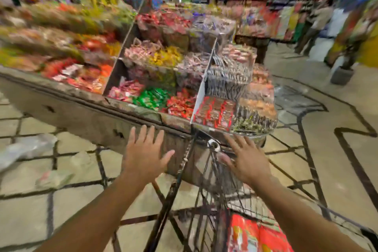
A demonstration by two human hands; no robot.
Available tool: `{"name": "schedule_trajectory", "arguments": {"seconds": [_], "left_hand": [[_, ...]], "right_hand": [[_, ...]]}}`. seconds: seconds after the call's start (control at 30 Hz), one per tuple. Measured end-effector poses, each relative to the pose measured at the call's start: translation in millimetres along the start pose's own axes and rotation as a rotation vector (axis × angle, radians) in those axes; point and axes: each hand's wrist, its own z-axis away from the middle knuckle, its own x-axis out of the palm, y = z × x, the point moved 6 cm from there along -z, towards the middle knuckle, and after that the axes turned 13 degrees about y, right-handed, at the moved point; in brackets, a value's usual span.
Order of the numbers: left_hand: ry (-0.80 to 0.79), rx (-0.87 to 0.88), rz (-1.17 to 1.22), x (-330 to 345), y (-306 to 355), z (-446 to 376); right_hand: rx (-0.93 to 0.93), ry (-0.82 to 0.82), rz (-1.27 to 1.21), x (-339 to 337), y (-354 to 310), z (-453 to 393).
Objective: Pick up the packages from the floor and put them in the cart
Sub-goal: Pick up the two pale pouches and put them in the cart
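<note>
Blur hides most things, and no writing can be read. Both hands, left hand [146,155] and right hand [248,161], hold nothing, fingers spread wide. Pale packages [26,148] lie on the floor [337,149] far left. A red package [259,235] sits in the near cart [208,180], cut off below.

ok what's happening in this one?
A person in a shop stands at a wire cart, both hands spread open and empty. The left hand is out over the floor, the right hand over the cart. Red packages already lie in the cart. Pale packages are on the tiled floor at the left, blurred, near a display of sweets. Nothing is being held right now.
</note>
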Motion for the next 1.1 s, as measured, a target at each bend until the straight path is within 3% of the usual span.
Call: {"name": "schedule_trajectory", "arguments": {"seconds": [0.27, 0.4, 0.5, 0.63, 0.83, 1.1], "left_hand": [[0.098, -0.321, -0.079, -96.3, -258.8, 88.8], [0.154, -0.495, -0.164, -114.3, -369.5, 141.8], [0.14, -0.6, -0.199, -122.7, -433.8, 180.7], [0.116, -0.709, -0.261, -118.7, -510.9, 212.8], [0.098, -0.793, -0.334, -94.4, -614.0, 192.3], [0.084, -0.805, -0.318, -65.2, -739.5, 87.0]], "right_hand": [[-0.239, 0.214, -0.159, -86.7, -242.7, -51.2], [-0.39, 0.182, -0.21, -111.6, -363.0, -68.2], [-0.54, 0.252, -0.222, -122.8, -447.0, -79.4], [-0.665, 0.211, -0.266, -116.7, -550.4, -97.1], [-0.766, 0.233, -0.319, -98.8, -683.5, -154.9], [-0.787, 0.167, -0.399, -65.7, -813.5, -281.2]]}}
